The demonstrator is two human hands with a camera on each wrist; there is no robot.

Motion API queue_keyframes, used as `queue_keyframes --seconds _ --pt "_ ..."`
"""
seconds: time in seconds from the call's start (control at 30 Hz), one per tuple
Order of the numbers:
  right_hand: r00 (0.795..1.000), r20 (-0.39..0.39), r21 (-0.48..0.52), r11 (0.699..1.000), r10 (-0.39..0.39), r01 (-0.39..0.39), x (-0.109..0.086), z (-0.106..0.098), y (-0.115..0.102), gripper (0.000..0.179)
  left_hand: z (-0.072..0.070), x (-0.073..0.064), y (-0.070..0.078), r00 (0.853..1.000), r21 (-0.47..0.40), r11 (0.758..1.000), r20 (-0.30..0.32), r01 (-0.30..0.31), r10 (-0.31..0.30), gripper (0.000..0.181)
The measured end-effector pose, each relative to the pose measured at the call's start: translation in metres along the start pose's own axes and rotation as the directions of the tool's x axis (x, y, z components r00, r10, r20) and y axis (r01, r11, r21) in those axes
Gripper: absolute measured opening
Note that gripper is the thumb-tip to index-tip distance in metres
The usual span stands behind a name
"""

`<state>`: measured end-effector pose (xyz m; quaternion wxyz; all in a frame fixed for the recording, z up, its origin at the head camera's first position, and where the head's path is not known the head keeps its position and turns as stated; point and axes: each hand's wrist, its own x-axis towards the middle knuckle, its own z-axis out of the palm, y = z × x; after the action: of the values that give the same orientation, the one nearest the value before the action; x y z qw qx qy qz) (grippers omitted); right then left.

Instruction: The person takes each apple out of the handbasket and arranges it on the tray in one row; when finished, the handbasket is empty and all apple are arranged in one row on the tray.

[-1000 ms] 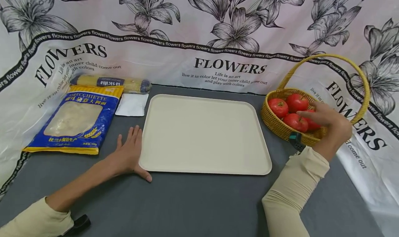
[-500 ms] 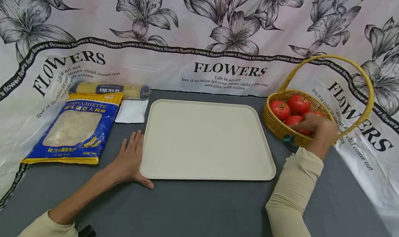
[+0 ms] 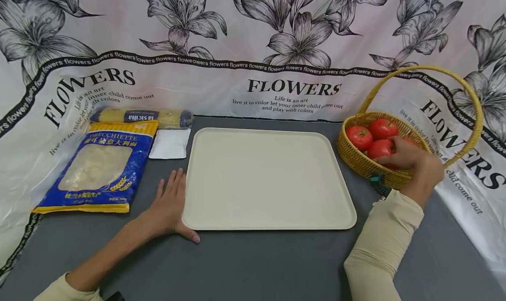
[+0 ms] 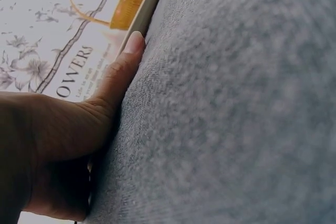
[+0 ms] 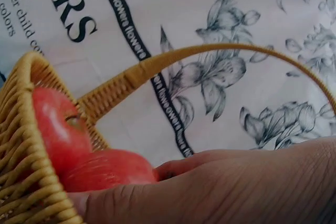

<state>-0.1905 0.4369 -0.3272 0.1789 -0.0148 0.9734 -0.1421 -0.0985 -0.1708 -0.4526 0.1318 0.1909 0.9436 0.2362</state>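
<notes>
A beige rectangular tray lies on the grey table. My left hand rests flat at its left edge, fingers straight and thumb spread along the near corner; the left wrist view shows the thumb low against the cloth. At the right stands a yellow wicker basket with a tall handle, holding several red apples. My right hand reaches inside, thumb and fingers curled round an apple that it mostly hides. In the right wrist view another apple sits by the basket wall.
Left of the tray lie a blue and yellow bag of orecchiette, a long pasta packet and a white square packet. A flower-printed sheet rises behind the table. The basket handle arches beside my right hand.
My right hand has dipped into the basket among the apples and its fingers have closed round one. My left hand stays at the tray's edge. The head view has shifted slightly.
</notes>
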Motion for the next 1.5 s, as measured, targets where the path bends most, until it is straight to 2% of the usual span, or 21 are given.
queue_keyframes --seconds 0.17,0.33,0.43,0.57,0.7,0.8,0.87,0.97,1.03,1.13,1.23,1.33,1.4,1.5 --pt "0.997 -0.082 0.034 0.999 -0.008 0.011 0.001 -0.010 -0.010 0.090 -0.002 0.002 -0.001 1.000 -0.015 1.000 0.002 0.020 -0.020 0.169" --pt "0.979 -0.206 0.065 0.998 -0.002 0.015 0.001 -0.018 -0.027 0.098 -0.003 0.003 -0.002 1.000 -0.012 1.000 0.004 0.019 -0.019 0.170" --pt "0.959 -0.279 0.095 0.993 -0.043 0.072 0.005 -0.017 -0.040 0.097 -0.004 0.002 -0.002 1.000 0.003 1.000 0.001 0.024 -0.024 0.170" --pt "0.940 -0.332 0.113 0.985 -0.084 0.128 0.008 -0.016 -0.057 0.096 -0.005 0.002 -0.003 1.000 0.020 1.000 0.003 0.019 -0.019 0.170" --pt "0.919 -0.375 0.142 0.972 -0.123 0.188 0.010 -0.018 -0.084 0.094 -0.004 0.003 -0.002 1.000 0.018 1.000 0.009 0.014 -0.014 0.170" --pt "0.878 -0.446 0.185 0.942 -0.174 0.281 0.012 -0.017 -0.106 0.092 -0.002 0.002 -0.003 1.000 0.013 1.000 0.008 0.009 -0.009 0.169" --pt "0.838 -0.499 0.192 0.914 -0.222 0.357 0.015 -0.014 -0.120 0.092 -0.002 0.002 -0.003 1.000 0.013 1.000 0.004 0.008 -0.008 0.169" --pt "0.770 -0.560 0.146 0.879 -0.305 0.454 0.023 -0.011 -0.141 0.092 -0.002 0.001 -0.004 1.000 0.012 1.000 -0.004 0.021 -0.021 0.170" --pt "0.735 -0.583 0.121 0.858 -0.345 0.499 0.026 -0.010 -0.154 0.092 -0.003 0.000 -0.005 0.999 0.010 0.999 -0.006 0.031 -0.031 0.171" --pt "0.700 -0.601 0.102 0.831 -0.386 0.546 0.030 -0.007 -0.172 0.092 -0.003 0.000 -0.004 0.999 0.009 0.999 0.002 0.034 -0.034 0.171" --pt "0.680 -0.589 0.073 0.810 -0.436 0.582 0.037 -0.003 -0.189 0.092 -0.004 -0.001 -0.003 0.999 0.013 0.999 0.007 0.032 -0.032 0.171" --pt "0.678 -0.542 0.048 0.787 -0.497 0.615 0.045 0.003 -0.204 0.091 -0.003 -0.003 -0.002 1.000 0.013 1.000 0.001 0.028 -0.028 0.171" --pt "0.692 -0.500 0.050 0.781 -0.520 0.623 0.051 0.008 -0.213 0.091 -0.002 -0.003 -0.001 1.000 0.009 1.000 0.000 0.024 -0.024 0.171" --pt "0.725 -0.439 0.058 0.789 -0.530 0.612 0.059 0.016 -0.226 0.090 0.000 -0.002 0.000 1.000 0.003 1.000 -0.002 0.020 -0.020 0.170"
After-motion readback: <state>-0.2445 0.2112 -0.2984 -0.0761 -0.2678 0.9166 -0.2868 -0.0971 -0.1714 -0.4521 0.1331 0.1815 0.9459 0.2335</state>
